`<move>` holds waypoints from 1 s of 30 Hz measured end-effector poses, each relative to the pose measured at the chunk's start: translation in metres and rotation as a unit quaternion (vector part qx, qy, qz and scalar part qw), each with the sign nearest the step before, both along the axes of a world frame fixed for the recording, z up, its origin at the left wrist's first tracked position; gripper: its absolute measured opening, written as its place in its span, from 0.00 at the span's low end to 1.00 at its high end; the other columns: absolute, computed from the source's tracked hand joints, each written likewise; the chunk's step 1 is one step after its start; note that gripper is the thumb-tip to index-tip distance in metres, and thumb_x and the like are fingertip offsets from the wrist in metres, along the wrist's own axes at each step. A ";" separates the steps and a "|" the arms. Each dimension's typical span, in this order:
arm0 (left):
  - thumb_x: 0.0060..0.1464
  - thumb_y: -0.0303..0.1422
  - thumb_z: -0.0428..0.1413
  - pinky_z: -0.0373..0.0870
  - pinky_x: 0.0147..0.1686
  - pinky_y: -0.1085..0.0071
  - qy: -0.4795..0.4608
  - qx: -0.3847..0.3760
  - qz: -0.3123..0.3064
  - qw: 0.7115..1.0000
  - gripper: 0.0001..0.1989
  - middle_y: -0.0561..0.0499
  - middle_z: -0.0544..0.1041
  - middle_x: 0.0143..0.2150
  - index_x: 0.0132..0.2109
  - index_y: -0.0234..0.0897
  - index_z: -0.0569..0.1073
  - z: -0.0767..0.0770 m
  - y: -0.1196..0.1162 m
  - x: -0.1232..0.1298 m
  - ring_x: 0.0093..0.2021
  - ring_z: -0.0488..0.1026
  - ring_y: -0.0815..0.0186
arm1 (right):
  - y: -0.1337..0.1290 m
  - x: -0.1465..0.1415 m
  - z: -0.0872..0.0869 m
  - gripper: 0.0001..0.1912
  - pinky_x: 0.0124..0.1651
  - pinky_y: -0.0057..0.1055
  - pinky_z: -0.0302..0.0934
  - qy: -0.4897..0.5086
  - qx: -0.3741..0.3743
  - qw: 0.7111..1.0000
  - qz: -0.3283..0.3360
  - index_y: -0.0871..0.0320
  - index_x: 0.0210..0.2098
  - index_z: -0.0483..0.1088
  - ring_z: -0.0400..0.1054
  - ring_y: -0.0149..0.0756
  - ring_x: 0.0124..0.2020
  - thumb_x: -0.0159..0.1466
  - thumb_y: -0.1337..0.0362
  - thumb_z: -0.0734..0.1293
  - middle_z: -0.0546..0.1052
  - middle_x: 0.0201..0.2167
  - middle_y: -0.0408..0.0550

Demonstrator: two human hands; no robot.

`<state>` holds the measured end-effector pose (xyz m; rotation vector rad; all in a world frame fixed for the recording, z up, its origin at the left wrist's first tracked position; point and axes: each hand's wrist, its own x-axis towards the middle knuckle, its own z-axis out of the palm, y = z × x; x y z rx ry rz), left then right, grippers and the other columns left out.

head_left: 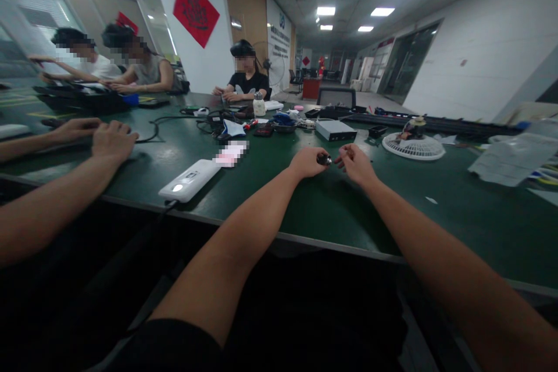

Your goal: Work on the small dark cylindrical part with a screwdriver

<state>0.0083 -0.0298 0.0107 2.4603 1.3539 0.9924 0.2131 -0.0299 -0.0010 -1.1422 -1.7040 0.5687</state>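
My left hand (308, 163) is closed on a small black part with a shiny metal end (324, 160), held just above the green table (314, 209). The part is too small to name more closely. Just to its right, my right hand (355, 164) has its fingers curled into a pinch, its fingertips close to the metal end. Whatever those fingertips may hold is too small to tell. Behind my hands lies a grey metal box (335, 130), like a computer drive.
A white power bank-like device (192, 180) with a cable lies left. A co-worker's hands (111, 142) rest on the table farther left. A white fan grille (412, 145) and plastic bag (514, 157) lie right. Cables, a jar (258, 106) and small parts crowd the back; several people sit around.
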 end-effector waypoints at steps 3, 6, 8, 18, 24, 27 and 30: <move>0.52 0.36 0.67 0.78 0.53 0.60 0.008 -0.005 0.041 0.999 0.19 0.45 0.85 0.47 0.52 0.40 0.83 0.002 -0.001 -0.001 0.48 0.81 0.55 | -0.004 0.000 0.007 0.26 0.28 0.30 0.65 0.070 0.018 0.997 0.016 0.52 0.43 0.71 0.73 0.36 0.27 0.68 0.36 0.63 0.81 0.30 0.46; 0.53 0.37 0.66 0.77 0.54 0.59 0.015 0.002 0.069 0.997 0.19 0.44 0.85 0.47 0.52 0.40 0.83 0.004 -0.003 -0.003 0.49 0.81 0.54 | -0.011 -0.001 0.014 0.33 0.27 0.31 0.66 0.126 0.028 0.991 0.020 0.54 0.38 0.75 0.73 0.36 0.27 0.64 0.29 0.62 0.80 0.29 0.49; 0.53 0.37 0.66 0.77 0.55 0.59 0.020 0.007 0.076 0.997 0.19 0.43 0.85 0.47 0.52 0.39 0.83 0.005 -0.003 -0.003 0.49 0.81 0.53 | -0.014 -0.002 0.017 0.36 0.28 0.31 0.67 0.147 0.027 0.989 0.015 0.55 0.33 0.75 0.73 0.37 0.27 0.63 0.28 0.61 0.79 0.27 0.50; 0.52 0.36 0.67 0.77 0.52 0.61 0.017 0.009 0.060 0.998 0.19 0.45 0.86 0.45 0.51 0.39 0.84 0.002 -0.001 -0.002 0.47 0.82 0.55 | -0.015 -0.006 0.017 0.37 0.23 0.28 0.64 0.155 0.050 0.986 0.023 0.57 0.27 0.76 0.71 0.34 0.23 0.60 0.27 0.65 0.77 0.22 0.48; 0.52 0.36 0.67 0.77 0.52 0.61 0.008 0.017 0.071 0.997 0.18 0.44 0.85 0.46 0.50 0.38 0.84 0.001 0.001 -0.004 0.47 0.81 0.54 | -0.016 -0.003 0.019 0.34 0.22 0.28 0.62 0.171 0.057 0.983 -0.024 0.56 0.26 0.75 0.70 0.33 0.22 0.63 0.30 0.66 0.76 0.20 0.47; 0.52 0.36 0.67 0.77 0.53 0.61 0.008 0.017 0.062 0.998 0.19 0.44 0.85 0.46 0.51 0.38 0.84 0.001 0.000 -0.003 0.47 0.81 0.55 | -0.015 -0.004 0.017 0.34 0.22 0.28 0.63 0.157 0.048 0.986 -0.003 0.56 0.27 0.75 0.71 0.34 0.23 0.62 0.30 0.66 0.76 0.21 0.47; 0.51 0.35 0.67 0.77 0.52 0.61 0.015 0.010 0.046 0.999 0.19 0.45 0.86 0.46 0.51 0.38 0.83 0.002 0.000 -0.002 0.47 0.82 0.56 | -0.015 -0.005 0.016 0.35 0.23 0.28 0.65 0.149 0.036 0.988 0.027 0.57 0.28 0.76 0.72 0.34 0.23 0.61 0.29 0.66 0.77 0.22 0.48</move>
